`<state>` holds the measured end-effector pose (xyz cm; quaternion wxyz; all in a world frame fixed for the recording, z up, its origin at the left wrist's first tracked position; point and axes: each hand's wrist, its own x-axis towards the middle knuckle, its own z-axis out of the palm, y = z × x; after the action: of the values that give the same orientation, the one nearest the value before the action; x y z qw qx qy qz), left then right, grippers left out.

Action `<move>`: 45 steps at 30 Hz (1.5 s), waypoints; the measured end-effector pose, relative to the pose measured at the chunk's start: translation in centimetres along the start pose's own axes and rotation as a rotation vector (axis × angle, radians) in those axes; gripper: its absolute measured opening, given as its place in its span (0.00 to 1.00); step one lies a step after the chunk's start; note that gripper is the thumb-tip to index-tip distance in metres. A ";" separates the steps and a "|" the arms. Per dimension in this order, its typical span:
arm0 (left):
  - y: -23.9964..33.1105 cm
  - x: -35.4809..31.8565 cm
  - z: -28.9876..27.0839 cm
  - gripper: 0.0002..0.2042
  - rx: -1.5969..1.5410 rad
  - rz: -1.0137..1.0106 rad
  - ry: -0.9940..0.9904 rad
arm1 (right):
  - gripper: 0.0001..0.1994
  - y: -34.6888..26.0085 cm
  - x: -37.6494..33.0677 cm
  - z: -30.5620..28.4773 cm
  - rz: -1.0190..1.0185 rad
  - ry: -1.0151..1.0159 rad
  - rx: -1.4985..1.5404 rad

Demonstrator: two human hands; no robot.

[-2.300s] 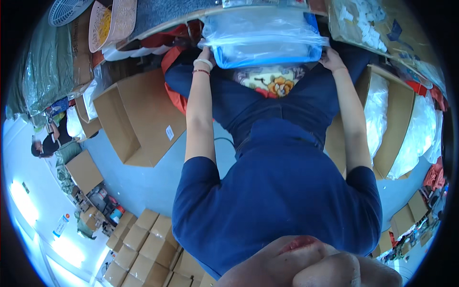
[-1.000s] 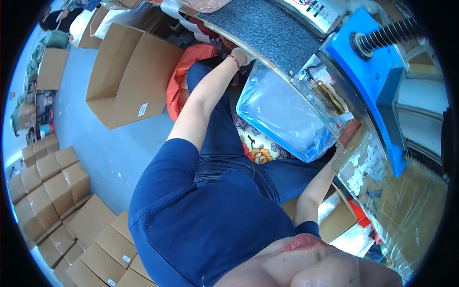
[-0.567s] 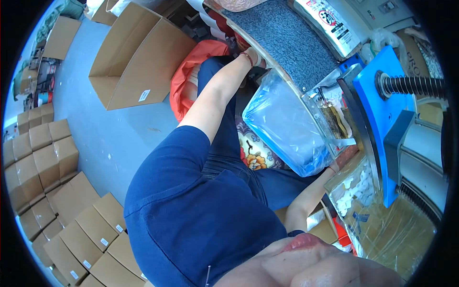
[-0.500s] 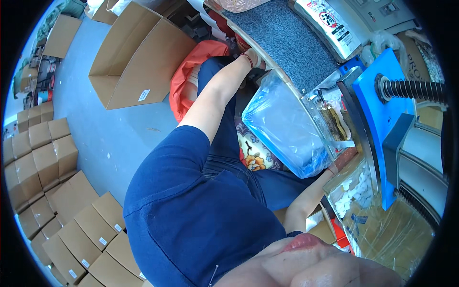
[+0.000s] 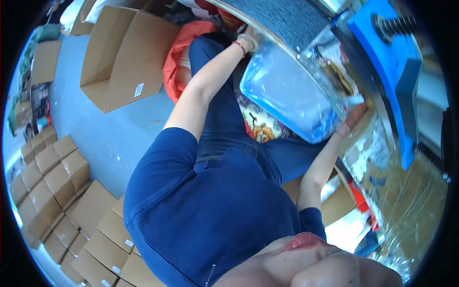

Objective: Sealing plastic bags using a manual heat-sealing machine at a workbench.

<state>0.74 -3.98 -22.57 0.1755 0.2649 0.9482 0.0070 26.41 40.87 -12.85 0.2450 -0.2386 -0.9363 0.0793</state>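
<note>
My left hand [image 5: 249, 39], with a bangle and a red beaded bracelet at the wrist, is at the worktable's near edge, by the top corner of a blue tub [image 5: 267, 109] lined with clear plastic. The table edge partly hides its fingers, so a grip does not show. My right hand [image 5: 356, 116] is at the table by the tub's right end, below a metal fixture [image 5: 334, 79] holding a brownish strip. A small white piece [image 5: 354, 100] lies just above this hand. Blur hides how its fingers are placed.
A blue machine plate with a black spring [image 5: 397, 22] rises at the right. Dark carpet [image 5: 282, 16] covers the far tabletop. An open cardboard box [image 5: 138, 57] and an orange-red bag [image 5: 173, 71] are at my left. Stacked cartons [image 5: 57, 172] fill the lower left.
The whole view has shifted, so the table and machine appear higher. Both hands keep nearly the same places beside the tub; slightly more of my left hand shows.
</note>
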 end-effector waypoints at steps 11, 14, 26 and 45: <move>5.9 -7.0 -7.1 0.12 -0.860 -0.151 0.583 | 0.12 -13.8 -11.0 -9.5 -0.171 -0.249 0.160; 6.6 -6.6 -6.2 0.15 -0.745 0.026 0.686 | 0.12 -17.3 -8.1 -2.9 -0.163 -0.712 0.502; 7.0 -11.7 -11.1 0.29 -0.818 -0.231 0.585 | 0.26 -10.6 0.0 24.2 -0.106 -1.393 -0.219; -18.5 -17.8 28.9 0.50 -1.300 -1.700 0.372 | 0.15 -21.1 -6.3 -1.3 -0.081 -0.971 0.075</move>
<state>15.41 -31.21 -45.82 0.0832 -0.6270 0.6481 0.4241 23.24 19.38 -8.79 -0.2087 -0.1287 -0.9475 0.2055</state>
